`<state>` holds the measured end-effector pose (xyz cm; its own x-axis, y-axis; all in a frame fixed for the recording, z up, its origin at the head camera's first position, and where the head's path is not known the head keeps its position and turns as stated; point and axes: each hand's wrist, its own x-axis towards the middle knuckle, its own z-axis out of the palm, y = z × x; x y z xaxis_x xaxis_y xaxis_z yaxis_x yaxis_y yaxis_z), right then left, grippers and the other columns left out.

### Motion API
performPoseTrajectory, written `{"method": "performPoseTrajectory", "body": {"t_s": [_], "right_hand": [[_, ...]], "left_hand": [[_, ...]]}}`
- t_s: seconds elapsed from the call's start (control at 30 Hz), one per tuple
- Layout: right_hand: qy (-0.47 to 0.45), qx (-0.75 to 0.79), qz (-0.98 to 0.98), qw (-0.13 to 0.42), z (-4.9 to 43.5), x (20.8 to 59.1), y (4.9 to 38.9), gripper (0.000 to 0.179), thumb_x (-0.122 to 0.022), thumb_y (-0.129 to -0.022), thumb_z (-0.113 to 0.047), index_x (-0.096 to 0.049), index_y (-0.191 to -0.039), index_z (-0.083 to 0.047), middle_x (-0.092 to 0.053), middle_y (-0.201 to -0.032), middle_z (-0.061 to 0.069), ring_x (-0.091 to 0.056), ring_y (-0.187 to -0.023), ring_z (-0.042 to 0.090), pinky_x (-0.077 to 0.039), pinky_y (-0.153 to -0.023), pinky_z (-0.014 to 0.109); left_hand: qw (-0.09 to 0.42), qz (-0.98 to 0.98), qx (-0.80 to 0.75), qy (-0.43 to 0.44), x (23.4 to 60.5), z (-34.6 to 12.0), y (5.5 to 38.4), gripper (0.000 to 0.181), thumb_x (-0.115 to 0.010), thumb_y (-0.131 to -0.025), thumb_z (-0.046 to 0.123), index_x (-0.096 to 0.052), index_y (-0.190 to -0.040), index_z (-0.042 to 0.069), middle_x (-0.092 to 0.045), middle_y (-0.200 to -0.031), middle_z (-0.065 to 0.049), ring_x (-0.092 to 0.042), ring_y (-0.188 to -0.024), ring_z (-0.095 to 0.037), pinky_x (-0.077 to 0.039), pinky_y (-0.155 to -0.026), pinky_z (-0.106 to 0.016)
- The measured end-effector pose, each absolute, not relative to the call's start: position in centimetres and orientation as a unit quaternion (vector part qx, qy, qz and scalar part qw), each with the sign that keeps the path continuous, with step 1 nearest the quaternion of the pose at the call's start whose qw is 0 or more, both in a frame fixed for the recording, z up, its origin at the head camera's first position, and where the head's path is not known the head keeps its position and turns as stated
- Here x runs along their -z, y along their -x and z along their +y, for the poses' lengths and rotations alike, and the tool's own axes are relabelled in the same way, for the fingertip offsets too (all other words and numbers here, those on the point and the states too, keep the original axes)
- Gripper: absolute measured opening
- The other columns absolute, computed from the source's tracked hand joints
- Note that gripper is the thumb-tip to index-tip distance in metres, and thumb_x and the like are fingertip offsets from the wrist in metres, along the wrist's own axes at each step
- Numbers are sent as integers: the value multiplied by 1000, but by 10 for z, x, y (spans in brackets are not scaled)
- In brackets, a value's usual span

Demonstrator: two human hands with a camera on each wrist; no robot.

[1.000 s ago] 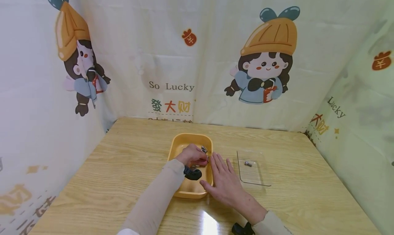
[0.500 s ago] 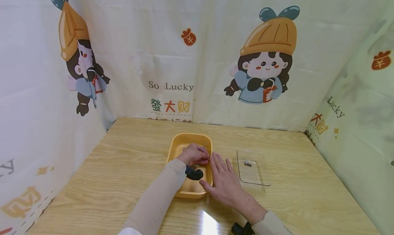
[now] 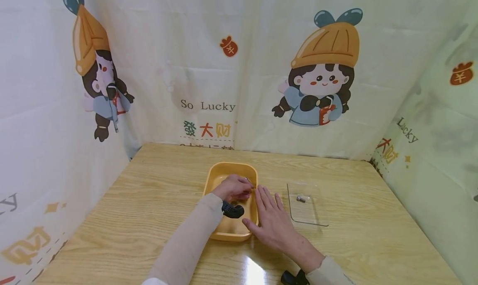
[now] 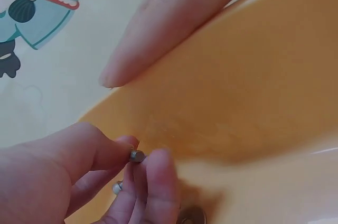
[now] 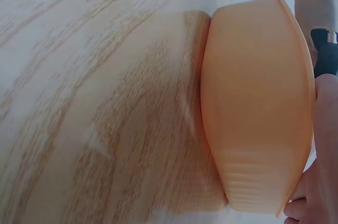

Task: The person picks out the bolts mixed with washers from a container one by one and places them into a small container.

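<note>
Inside the orange plastic tub (image 3: 227, 236) is my left hand (image 3: 234, 187). Its thumb and fingers pinch a small metal bolt (image 4: 137, 156), whose threaded end shows in the left wrist view. A second shiny metal piece (image 4: 117, 187) peeks out between the fingers, mostly hidden. Below the fingertips, a round metal part (image 4: 192, 216) lies in the tub, cut off by the frame edge. My right hand (image 3: 274, 222) lies along the tub's right rim with straight fingers touching it. In the right wrist view the tub's outer wall (image 5: 253, 102) stands on the wood.
To the right of the tub, a clear shallow tray (image 3: 310, 224) holds a metal bolt (image 3: 301, 199). Both containers stand on a wooden table (image 3: 157, 185). A printed curtain (image 3: 257, 81) hangs behind the table and along its sides.
My left hand has shifted slightly within the tub, its fingertips working near the right wall. The right hand has stayed at the rim, and the clear tray has not moved.
</note>
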<state>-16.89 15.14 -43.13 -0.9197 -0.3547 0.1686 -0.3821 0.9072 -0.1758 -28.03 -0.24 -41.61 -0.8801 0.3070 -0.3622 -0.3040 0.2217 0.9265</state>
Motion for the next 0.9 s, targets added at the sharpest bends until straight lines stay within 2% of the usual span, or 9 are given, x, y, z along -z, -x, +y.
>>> {"method": "performPoseTrajectory", "body": {"t_s": [0.23,0.33,0.6,0.9], "right_hand": [[-192,-104,-974,70,154,431,168,89,-44,-97,-64,-25,-155,1,-21,-164,17,-19,-153,32,-17,-125,58],[-191,-107,-974,64,154,430,168,89,-43,-97,-64,-24,-155,0,-20,-165,16,-18,-153,31,-17,-125,58],[-189,-113,-973,66,159,425,170,88,-45,-98,-61,-23,-156,1,-21,-164,17,-19,-153,32,-18,-125,59],[-181,-113,-975,66,169,418,173,89,-47,-98,-59,-19,-156,2,-15,-165,17,-16,-153,35,-16,-125,60]], "left_hand": [[251,723,-644,-9,418,-3,282,24,-59,-97,1,-67,-118,-8,-70,-112,-22,-74,-86,-23,-63,-83,-33],[253,718,-648,-12,416,-4,282,25,-58,-98,1,-66,-120,-8,-68,-119,-24,-74,-90,-24,-62,-86,-33],[250,723,-643,-21,415,-7,282,24,-60,-98,4,-69,-117,-5,-71,-115,-20,-74,-92,-22,-57,-97,-40],[261,696,-669,-10,408,-9,286,22,-63,-94,1,-71,-114,-5,-74,-108,-19,-74,-87,-18,-56,-97,-40]]}}
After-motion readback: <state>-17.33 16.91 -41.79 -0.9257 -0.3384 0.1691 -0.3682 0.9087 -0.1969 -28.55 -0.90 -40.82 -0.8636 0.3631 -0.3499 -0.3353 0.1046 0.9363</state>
